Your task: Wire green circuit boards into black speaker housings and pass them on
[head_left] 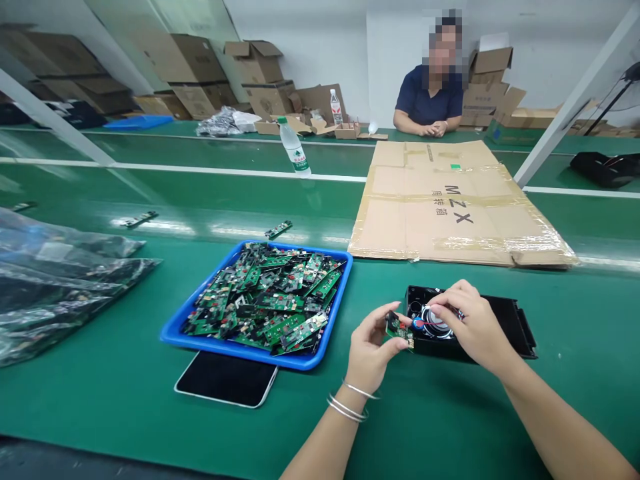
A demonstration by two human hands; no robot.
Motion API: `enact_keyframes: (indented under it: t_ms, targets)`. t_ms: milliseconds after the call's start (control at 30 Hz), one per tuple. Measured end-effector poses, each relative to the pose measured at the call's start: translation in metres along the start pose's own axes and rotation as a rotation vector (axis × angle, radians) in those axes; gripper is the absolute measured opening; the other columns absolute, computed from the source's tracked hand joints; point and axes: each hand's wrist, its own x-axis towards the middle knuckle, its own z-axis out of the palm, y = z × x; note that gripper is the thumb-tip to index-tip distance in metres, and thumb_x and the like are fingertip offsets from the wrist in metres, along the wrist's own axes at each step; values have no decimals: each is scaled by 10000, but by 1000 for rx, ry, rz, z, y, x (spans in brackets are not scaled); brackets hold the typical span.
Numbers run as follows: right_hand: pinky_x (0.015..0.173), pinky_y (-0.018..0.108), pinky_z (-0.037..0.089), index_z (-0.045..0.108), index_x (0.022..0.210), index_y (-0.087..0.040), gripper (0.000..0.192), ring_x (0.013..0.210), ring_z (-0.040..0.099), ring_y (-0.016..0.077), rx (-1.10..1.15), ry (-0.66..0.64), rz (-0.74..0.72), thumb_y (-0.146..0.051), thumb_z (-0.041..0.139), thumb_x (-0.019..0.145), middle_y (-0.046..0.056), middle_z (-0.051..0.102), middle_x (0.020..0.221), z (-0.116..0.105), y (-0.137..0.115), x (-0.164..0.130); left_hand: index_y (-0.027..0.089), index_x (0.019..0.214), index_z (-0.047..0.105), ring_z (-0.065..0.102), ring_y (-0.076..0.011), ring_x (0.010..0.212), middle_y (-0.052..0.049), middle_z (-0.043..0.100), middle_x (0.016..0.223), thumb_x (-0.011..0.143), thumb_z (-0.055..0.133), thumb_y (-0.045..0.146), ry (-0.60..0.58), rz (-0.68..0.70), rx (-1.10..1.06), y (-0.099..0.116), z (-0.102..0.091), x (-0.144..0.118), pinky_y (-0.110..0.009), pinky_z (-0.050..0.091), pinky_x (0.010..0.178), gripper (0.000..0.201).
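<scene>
My left hand (373, 343) pinches a small green circuit board (400, 328) between thumb and fingers, tilted at the left end of an open black plastic case (505, 320). Inside that case sits a round silver-rimmed speaker (440, 327). A round blue part (417, 323) lies beside the board, and a thin red wire (431, 324) runs from it toward my other fingers. My right hand (467, 323) is over the speaker with thumb and fingers pinched together; what lies between the fingertips is hidden.
Left of my hands, a blue tray (313, 360) heaped with circuit boards overlaps a dark-screened tablet (225, 379). Flattened cardboard (450, 227) lies beyond the case. Plastic bags (60, 280) cover the left side. A water bottle (295, 150) stands farther back; a person (430, 100) sits opposite.
</scene>
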Motion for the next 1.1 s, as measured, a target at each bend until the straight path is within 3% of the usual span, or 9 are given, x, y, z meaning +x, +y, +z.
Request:
enact_keyframes:
  t_ms: [133, 233, 300, 667, 900, 1100]
  targets:
    - [602, 267, 339, 537, 708, -186, 282, 629, 462, 146, 135, -170, 116, -347, 429, 914, 3, 526, 609, 11, -14, -6, 269, 1140, 591, 625, -160, 863, -24, 699, 947, 648, 788, 260, -47, 312, 342, 3, 0, -5, -281, 484, 818, 530]
    - [508, 231, 297, 480, 673, -175, 280, 510, 412, 106, 302, -283, 182, -331, 421, 898, -28, 463, 529, 19, -24, -9, 231, 1074, 616, 615, -179, 877, -43, 685, 942, 655, 774, 279, -68, 434, 427, 4, 0, -5, -305, 499, 789, 450]
    - [489, 222, 282, 463, 653, -172, 284, 485, 387, 94, 344, -281, 197, -329, 427, 887, -38, 438, 506, 22, -27, -10, 209, 1064, 617, 614, -184, 879, -55, 680, 939, 667, 764, 284, -69, 473, 448, 4, 0, -3, -321, 505, 790, 431]
    - [457, 200, 277, 436, 648, -170, 289, 467, 365, 78, 475, -321, 275, -357, 447, 868, -50, 414, 508, 19, -25, -10, 195, 1093, 612, 620, -192, 858, -74, 682, 940, 681, 748, 286, -145, 539, 496, 6, -1, 0, -339, 515, 751, 443]
    - [475, 204, 297, 451, 646, -166, 253, 487, 418, 81, 317, -294, 239, -289, 442, 866, -37, 482, 542, 20, -27, -11, 203, 1084, 627, 621, -176, 785, -68, 696, 911, 675, 753, 317, -112, 487, 508, 3, -1, -2, -318, 510, 710, 443]
    - [465, 205, 320, 431, 650, -174, 255, 459, 445, 91, 387, -306, 267, -286, 434, 879, -43, 467, 499, 27, -21, -13, 227, 1081, 636, 634, -169, 735, -51, 708, 875, 679, 766, 259, -72, 497, 582, 2, 2, -4, -301, 516, 685, 424]
